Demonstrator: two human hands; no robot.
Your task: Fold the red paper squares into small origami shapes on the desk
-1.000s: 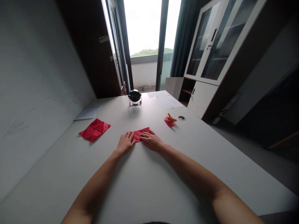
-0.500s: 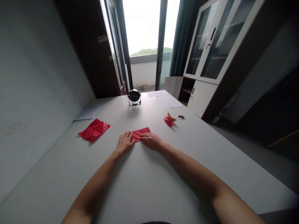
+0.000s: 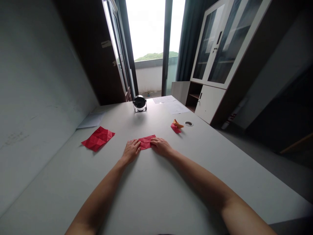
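Note:
A folded strip of red origami paper (image 3: 146, 142) with crease lines lies on the white table between my hands. My left hand (image 3: 132, 149) is at its left end, fingers close together and bent over the edge. At the right end my right hand (image 3: 161, 146) has its fingers curled onto the paper. Both thumbs are partly hidden, so how firmly the paper is pinched does not show. To the left rests a creased, opened red sheet (image 3: 98, 138). A small folded red and orange paper piece (image 3: 176, 126) sits to the right.
A round black device on a silver stand (image 3: 140, 103) stands near the table's far edge. White papers (image 3: 177, 108) lie at the far right, and another stack (image 3: 90, 120) beside the left wall. A round cable hole (image 3: 188, 124) is behind the folded piece. A cabinet (image 3: 210, 101) stands beyond the table.
My hands have moved slightly apart toward the ends of the red strip, showing more of its middle. My right fingers are more curled. The view has shifted a little.

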